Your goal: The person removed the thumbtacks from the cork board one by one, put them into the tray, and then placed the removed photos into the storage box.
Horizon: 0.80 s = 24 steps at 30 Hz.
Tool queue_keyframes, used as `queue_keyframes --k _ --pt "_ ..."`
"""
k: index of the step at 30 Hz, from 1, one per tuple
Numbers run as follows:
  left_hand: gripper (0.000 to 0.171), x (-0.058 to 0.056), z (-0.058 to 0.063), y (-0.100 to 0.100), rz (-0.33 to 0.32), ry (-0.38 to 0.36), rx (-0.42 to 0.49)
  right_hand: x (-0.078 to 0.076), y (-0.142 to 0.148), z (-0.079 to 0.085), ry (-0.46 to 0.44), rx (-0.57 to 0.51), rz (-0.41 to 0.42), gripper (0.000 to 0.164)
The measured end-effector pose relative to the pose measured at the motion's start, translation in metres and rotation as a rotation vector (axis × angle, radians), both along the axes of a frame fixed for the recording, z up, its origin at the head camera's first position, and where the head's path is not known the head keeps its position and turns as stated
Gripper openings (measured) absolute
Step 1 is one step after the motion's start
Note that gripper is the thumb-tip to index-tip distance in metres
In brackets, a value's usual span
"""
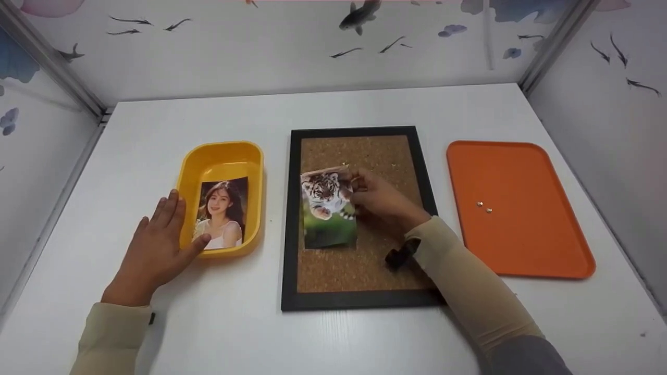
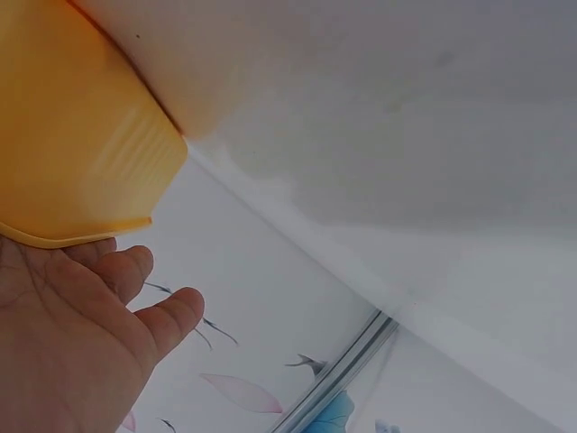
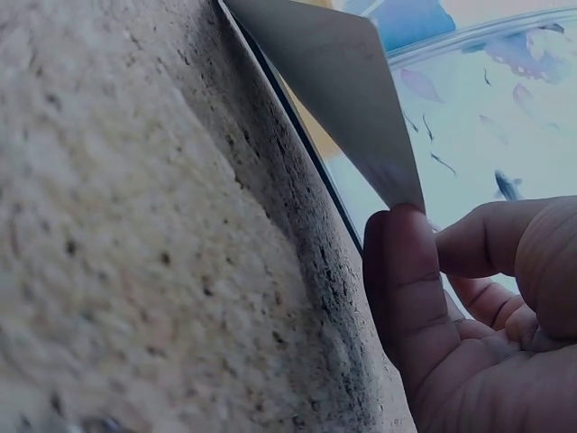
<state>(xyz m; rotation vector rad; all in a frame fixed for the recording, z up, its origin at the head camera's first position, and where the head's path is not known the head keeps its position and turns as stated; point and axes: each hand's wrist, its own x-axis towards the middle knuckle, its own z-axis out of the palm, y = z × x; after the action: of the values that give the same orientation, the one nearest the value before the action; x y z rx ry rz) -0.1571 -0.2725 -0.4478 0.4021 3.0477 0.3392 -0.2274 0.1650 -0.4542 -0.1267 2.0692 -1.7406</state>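
My right hand (image 1: 383, 198) pinches the right edge of a tiger cub photo (image 1: 329, 229) over the left half of a cork board (image 1: 333, 273) with a black frame. In the right wrist view the photo's pale back (image 3: 338, 72) slants up from the cork, its edge between thumb and fingers. My left hand (image 1: 159, 245), its fingers extended, rests against the left rim of a yellow tub (image 1: 255, 156). Inside that tub lies a portrait photo (image 1: 221, 213) of a person. The left wrist view shows the palm (image 2: 68, 343) under the tub's rim.
An orange tray (image 1: 526, 234) lies to the right of the board, with two small shiny pieces (image 1: 480, 204) on it. All of this stands on a white table (image 1: 234, 323). Patterned white panels (image 1: 271, 47) enclose its back and sides.
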Motion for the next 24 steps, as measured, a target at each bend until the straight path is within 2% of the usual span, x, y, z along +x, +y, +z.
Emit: queue_keyframes --k 9,24 --pt "0.096 0.0 -0.001 0.0 -0.003 0.008 0.007 0.0 0.004 0.015 0.051 0.115 0.05 0.03" --pt "0.096 0.0 0.003 0.001 0.009 -0.021 -0.011 -0.003 0.002 0.03 0.088 0.134 0.069 0.033"
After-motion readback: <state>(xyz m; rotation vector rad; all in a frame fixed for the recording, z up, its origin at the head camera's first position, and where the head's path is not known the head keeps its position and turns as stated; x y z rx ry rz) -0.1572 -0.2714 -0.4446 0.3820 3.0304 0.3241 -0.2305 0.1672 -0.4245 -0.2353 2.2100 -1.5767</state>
